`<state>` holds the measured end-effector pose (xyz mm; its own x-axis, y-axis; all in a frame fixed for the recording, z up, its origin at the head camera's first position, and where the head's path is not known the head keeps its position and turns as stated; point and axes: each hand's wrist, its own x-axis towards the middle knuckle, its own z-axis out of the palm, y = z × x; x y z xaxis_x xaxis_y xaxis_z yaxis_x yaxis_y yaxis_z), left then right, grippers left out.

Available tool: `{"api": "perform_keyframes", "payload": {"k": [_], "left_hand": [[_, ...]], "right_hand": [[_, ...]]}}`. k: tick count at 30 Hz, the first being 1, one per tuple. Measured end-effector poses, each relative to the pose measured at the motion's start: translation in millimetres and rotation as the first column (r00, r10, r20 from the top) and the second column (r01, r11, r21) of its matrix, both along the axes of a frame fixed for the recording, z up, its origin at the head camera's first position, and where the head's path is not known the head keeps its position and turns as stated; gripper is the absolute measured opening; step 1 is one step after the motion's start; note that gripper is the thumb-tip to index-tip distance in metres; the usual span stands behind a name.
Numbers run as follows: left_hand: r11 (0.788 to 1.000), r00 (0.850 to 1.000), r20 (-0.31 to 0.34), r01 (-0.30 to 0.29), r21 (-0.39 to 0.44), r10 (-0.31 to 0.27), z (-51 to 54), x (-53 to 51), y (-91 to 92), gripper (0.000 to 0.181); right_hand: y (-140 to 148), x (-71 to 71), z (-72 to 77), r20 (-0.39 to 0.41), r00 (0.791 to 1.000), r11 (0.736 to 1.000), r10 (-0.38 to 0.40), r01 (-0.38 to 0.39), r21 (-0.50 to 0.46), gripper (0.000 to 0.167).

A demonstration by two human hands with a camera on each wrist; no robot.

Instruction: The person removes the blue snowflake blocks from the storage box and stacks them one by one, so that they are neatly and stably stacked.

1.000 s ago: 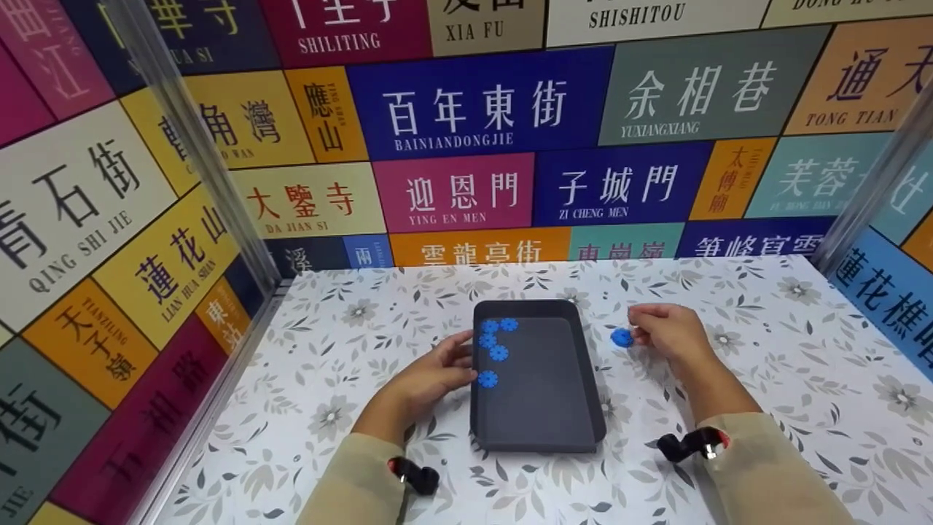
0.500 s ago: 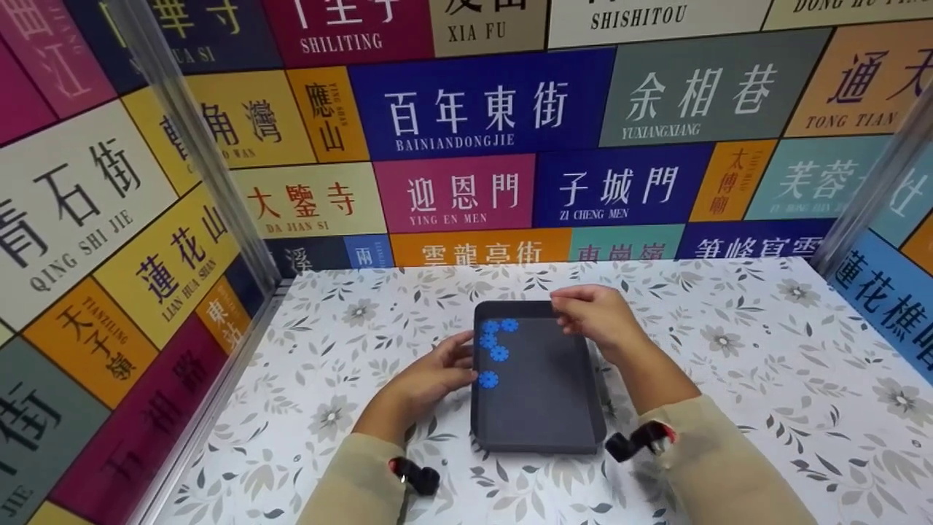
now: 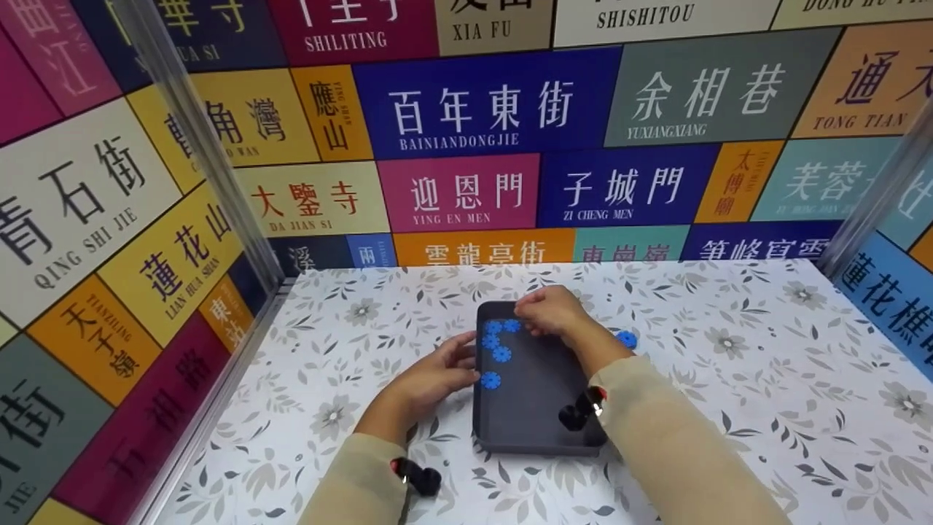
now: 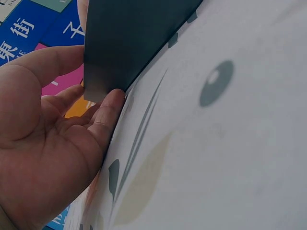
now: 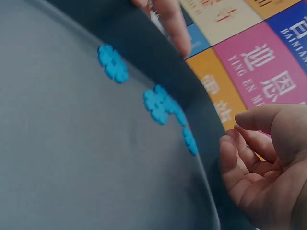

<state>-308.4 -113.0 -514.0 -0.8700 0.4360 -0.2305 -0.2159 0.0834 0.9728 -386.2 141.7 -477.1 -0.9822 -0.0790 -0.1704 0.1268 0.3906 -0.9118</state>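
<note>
A dark grey tray (image 3: 539, 445) holds several flat blue flower-shaped pieces (image 3: 491, 380) along its left side and by its far left corner. The left hand (image 3: 434, 375) touches the tray's outer left wall with loosely bent fingers; the left wrist view shows its fingertips against that wall (image 4: 129, 43). Above the tray's far end is the right hand (image 3: 557, 313), thumb and fingers bent close together, just right of the nearest blue piece (image 3: 512, 326). In the right wrist view no piece shows between its fingertips (image 5: 232, 127); whether it pinches something is hidden.
Another blue piece (image 3: 625, 339) lies on the flower-patterned table (image 3: 729, 386) right of the tray, partly behind the right forearm. Coloured panels with writing (image 3: 481, 102) stand behind and at both sides. Each sleeve bears a small black device (image 3: 417, 477).
The right hand has moved left from the table at the tray's right to above the tray's far end. The left hand and the blue pieces in the tray have stayed put.
</note>
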Motion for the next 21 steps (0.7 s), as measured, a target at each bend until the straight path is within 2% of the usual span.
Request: {"api": "perform_keyframes", "payload": {"k": [10, 21], "left_hand": [[1.000, 1.000, -0.001, 0.006, -0.016, -0.007, 0.4, -0.3, 0.1, 0.081], [0.999, 1.000, 0.010, -0.010, -0.041, 0.011, 2.4, 0.5, -0.6, 0.081]], "right_hand": [[-3, -3.9, -20.4, -0.051, 0.998, 0.987, -0.030, 0.038, 0.153, 0.018], [-4, -3.7, -25.8, -0.105, 0.994, 0.960, -0.009, 0.038, 0.278, 0.023]]}}
